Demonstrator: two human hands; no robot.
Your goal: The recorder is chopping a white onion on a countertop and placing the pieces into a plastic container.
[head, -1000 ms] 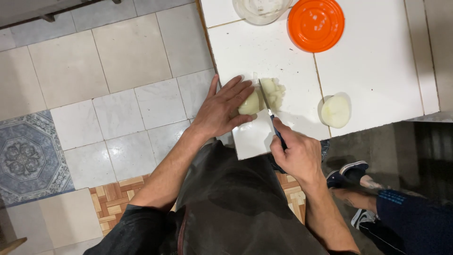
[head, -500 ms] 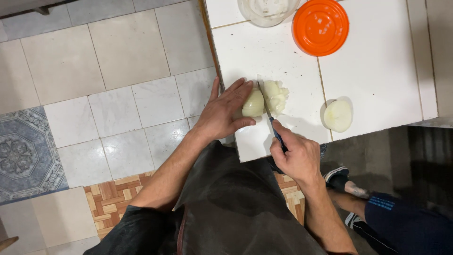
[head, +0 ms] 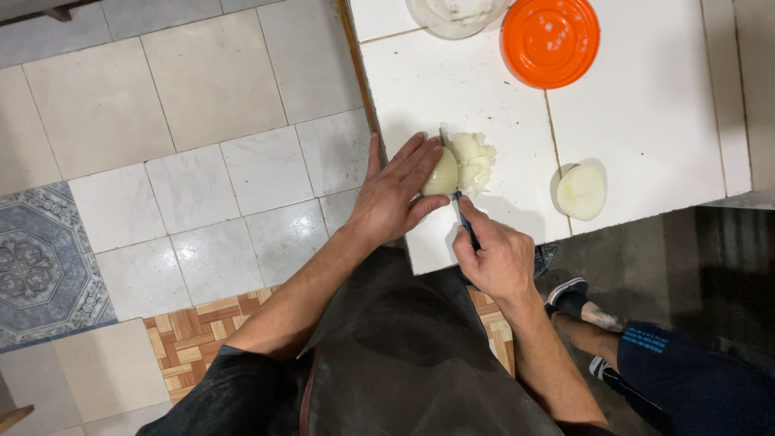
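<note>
Right now the left hand (head: 395, 194) presses a pale peeled onion half (head: 442, 173) onto the white tiled bench (head: 646, 105), fingertips just beside the blade. The right hand (head: 496, 258) keeps a closed grip on a dark-handled knife (head: 464, 222). Judging by that closeness, a slip on the wet, layered onion could nick a finger. Cut pieces (head: 475, 157) hide most of the blade; the clear bowl (head: 456, 14) at the far edge is cropped.
</note>
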